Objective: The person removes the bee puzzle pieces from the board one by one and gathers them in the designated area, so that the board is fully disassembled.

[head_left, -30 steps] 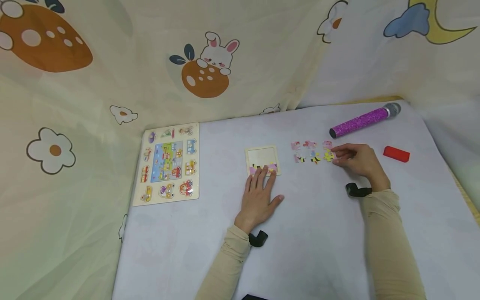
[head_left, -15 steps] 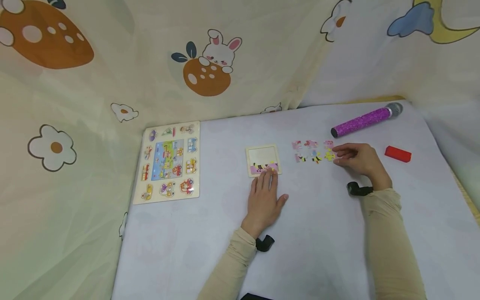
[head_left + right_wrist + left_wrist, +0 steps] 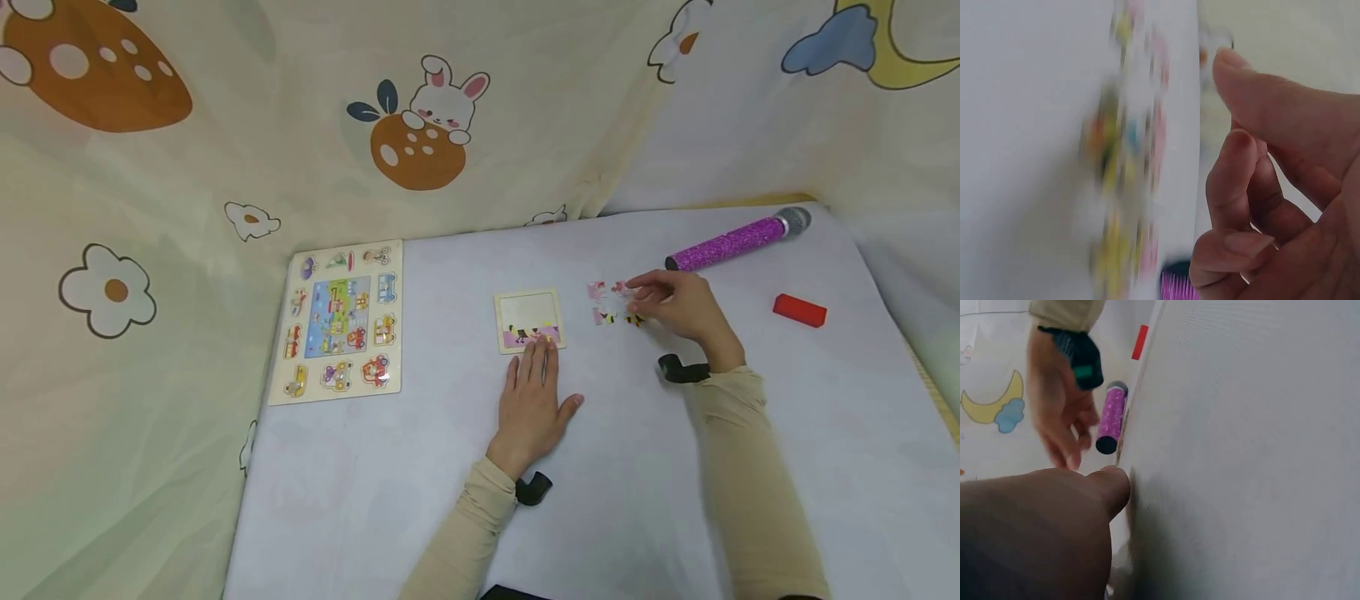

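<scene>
1. A person's left hand [image 3: 531, 408] lies palm down on the pale counter [image 3: 615, 500], its fingers straight and holding nothing, thumb spread aside, fingertips at the near edge of a small square puzzle frame [image 3: 497, 321].
2. Inside the frame, a pink-and-yellow strip of picture [image 3: 517, 336] fills the near end.
3. To the frame's right, the right hand [image 3: 678, 310] hangs above loose puzzle pieces [image 3: 597, 290], covering some of them in the head view; its fingers are loosely bent around nothing visible, the thumb extended.
4. In the right wrist view, the pieces on the counter are blurred beside the hand.
5. Beyond the right hand lies a glittery purple microphone [image 3: 727, 244]; farther right sits a red block [image 3: 799, 310].
6. A vehicle picture board [image 3: 314, 377] lies well left of the frame, near a rabbit-print curtain [image 3: 315, 183].
</scene>
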Motion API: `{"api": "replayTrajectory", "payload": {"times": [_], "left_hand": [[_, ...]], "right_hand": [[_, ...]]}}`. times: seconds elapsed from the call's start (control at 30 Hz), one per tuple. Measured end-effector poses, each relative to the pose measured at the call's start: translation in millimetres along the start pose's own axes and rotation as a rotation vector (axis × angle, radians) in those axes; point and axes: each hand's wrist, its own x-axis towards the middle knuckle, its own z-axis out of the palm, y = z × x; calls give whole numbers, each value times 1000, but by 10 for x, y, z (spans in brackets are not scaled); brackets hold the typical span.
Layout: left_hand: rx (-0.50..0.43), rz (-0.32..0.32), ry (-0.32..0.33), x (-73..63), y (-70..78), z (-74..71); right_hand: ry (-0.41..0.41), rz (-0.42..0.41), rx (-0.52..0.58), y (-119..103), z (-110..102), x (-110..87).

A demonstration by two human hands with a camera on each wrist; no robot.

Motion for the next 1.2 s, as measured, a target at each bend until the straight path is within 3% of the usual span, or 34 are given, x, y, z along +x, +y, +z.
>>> {"api": "replayTrajectory", "payload": {"times": [0.13,0.47,0.67,0.87,1.07,1.2], "left_hand": [[5,-9,-8,7,7,-3],[32,-1,-10,11,9,10],[33,-9,-40,-1,-7,4],[36,-11,-60,-16,-24,22],[41,-27,-93,-21,-36,19],[43,-19,-76,-21,-34,9]], "right_hand": [[-62,-90,22,-258,269,155],[-287,-173,74,-687,836,426],[-390,-175,106,-852,983,490],[-453,-141,54,-974,1070,527],[-467,-93,16,-1053,1123,542],[-467,-81,-10,-1078,1133,537]]}}
